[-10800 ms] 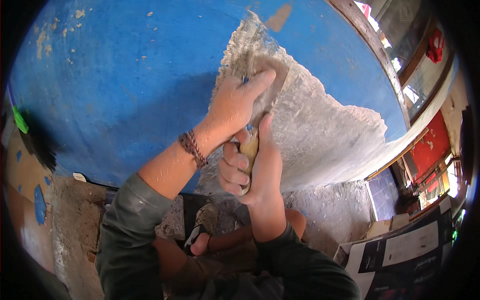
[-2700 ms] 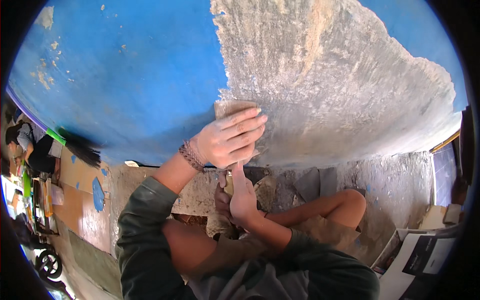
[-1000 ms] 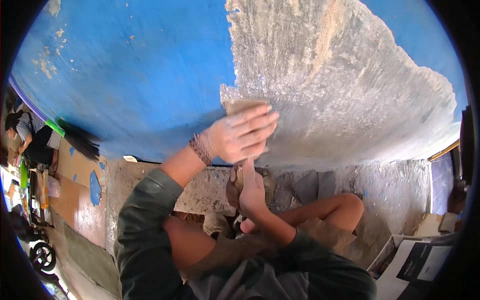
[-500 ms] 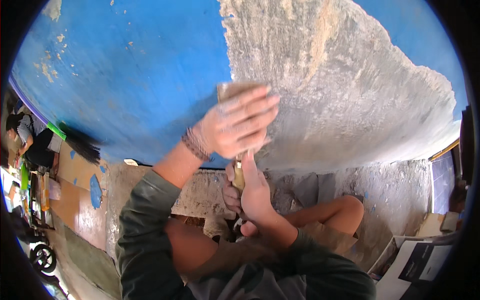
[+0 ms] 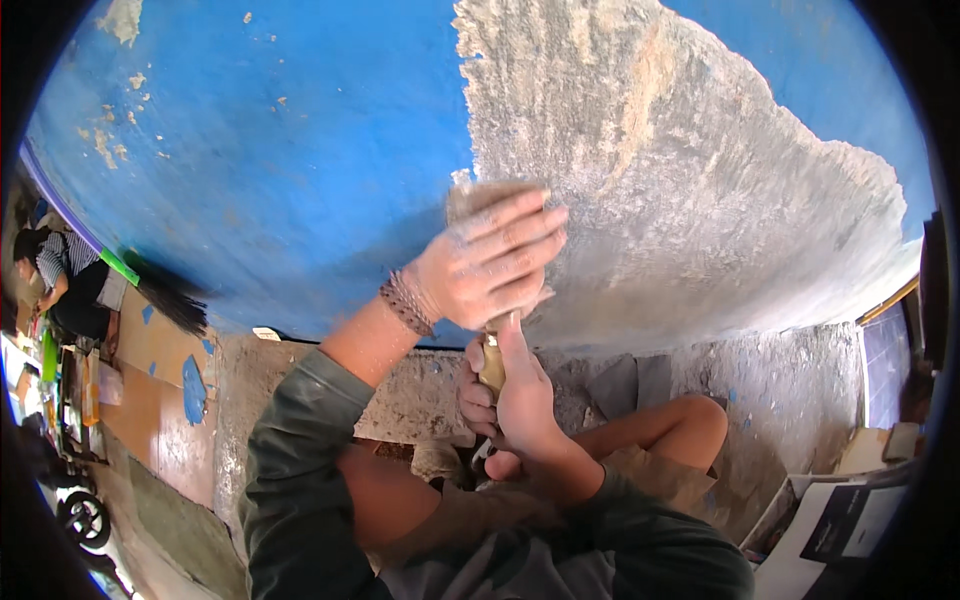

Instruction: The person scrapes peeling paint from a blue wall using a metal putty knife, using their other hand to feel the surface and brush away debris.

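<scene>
A scraper with a yellowish handle (image 5: pixel 492 365) and a broad dusty blade (image 5: pixel 470 200) is held against the wall, near where blue paint (image 5: pixel 300 150) meets bare grey plaster (image 5: pixel 640 190). My right hand (image 5: pixel 525 405) is wrapped round the handle from below, thumb laid along it. Across the blade lies my left hand (image 5: pixel 490 265), a beaded bracelet at its wrist, its dusty fingers pointing right and pressing the scraper to the wall. These fingers cover most of the blade, so its contact edge is only partly seen.
To the left, a broom (image 5: pixel 165 290) with black bristles leans by the wall. Blue paint flakes (image 5: pixel 194 388) lie on the floor. Dark grey sheets (image 5: pixel 635 385) rest at the wall's foot. A box (image 5: pixel 800 500) stands lower right. Another person (image 5: pixel 70 270) sits far left.
Both hands and the scraper have shifted slightly right and down in the picture, while the whole scene has also moved a little the same way. The grip looks the same.
</scene>
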{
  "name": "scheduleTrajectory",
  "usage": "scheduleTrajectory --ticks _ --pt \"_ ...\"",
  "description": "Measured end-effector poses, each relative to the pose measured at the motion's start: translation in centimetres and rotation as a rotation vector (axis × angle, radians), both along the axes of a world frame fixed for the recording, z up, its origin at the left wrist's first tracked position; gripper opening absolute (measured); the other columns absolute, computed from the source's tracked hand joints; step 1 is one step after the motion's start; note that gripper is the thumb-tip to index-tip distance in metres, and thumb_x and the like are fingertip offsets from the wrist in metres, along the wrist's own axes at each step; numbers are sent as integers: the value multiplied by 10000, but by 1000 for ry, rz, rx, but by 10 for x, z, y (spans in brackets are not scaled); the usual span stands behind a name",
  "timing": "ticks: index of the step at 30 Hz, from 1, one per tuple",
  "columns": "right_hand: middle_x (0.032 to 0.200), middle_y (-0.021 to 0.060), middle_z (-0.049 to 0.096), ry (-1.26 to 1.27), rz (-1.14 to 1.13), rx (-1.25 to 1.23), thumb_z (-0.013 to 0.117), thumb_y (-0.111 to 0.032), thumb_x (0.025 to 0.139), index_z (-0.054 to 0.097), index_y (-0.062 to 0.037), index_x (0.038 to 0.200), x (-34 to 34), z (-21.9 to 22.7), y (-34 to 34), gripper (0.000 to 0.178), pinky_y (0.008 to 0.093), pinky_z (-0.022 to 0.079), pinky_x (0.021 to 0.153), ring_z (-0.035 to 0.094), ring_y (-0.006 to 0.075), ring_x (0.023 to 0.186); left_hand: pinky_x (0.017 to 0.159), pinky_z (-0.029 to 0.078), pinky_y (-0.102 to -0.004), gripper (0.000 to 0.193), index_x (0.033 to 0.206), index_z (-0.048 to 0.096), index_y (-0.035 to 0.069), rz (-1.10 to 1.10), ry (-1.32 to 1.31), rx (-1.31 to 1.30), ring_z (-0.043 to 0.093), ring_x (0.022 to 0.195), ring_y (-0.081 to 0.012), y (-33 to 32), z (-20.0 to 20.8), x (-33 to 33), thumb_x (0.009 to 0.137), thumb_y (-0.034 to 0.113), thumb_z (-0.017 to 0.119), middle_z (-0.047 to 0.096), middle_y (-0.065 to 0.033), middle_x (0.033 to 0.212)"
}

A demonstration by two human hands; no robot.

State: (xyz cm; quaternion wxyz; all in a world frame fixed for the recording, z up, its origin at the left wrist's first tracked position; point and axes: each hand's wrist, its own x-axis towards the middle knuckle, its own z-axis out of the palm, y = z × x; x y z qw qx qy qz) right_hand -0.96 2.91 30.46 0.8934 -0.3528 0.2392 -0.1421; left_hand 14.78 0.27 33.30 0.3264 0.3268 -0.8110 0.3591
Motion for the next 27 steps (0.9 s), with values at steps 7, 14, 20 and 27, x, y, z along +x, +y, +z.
scheduleTrajectory --ticks 7,14,20,27 --pt "528 -2 332 36 15 51 285 -595 921 406 -119 788 -4 11 -4 509 226 178 327 249 81 370 990 424 -498 138 722 575 8 -13 -1 -17 562 1090 -332 -5 12 -1 717 109 668 625 -148 1048" --pt "539 -5 327 57 4 4 303 -625 903 401 -123 795 -10 -1 3 523 223 182 341 238 79 379 987 432 -485 155 749 587 -5 -25 -11 68 562 1089 -327 3 -13 -6 706 120 668 627 -153 1032" --pt "542 -11 330 -50 12 8 311 -609 913 409 -110 795 -3 30 -5 522 223 200 348 238 73 389 964 447 -489 168 726 558 -9 -58 -1 -77 557 1088 -344 -7 33 -2 682 115 662 618 -171 1040" --pt "529 -7 323 25 -18 23 291 -603 918 403 -121 801 3 -10 10 509 234 199 351 247 87 381 977 435 -499 170 740 573 -8 -70 -28 7 542 1099 -360 6 -8 2 695 132 659 609 -182 1037"
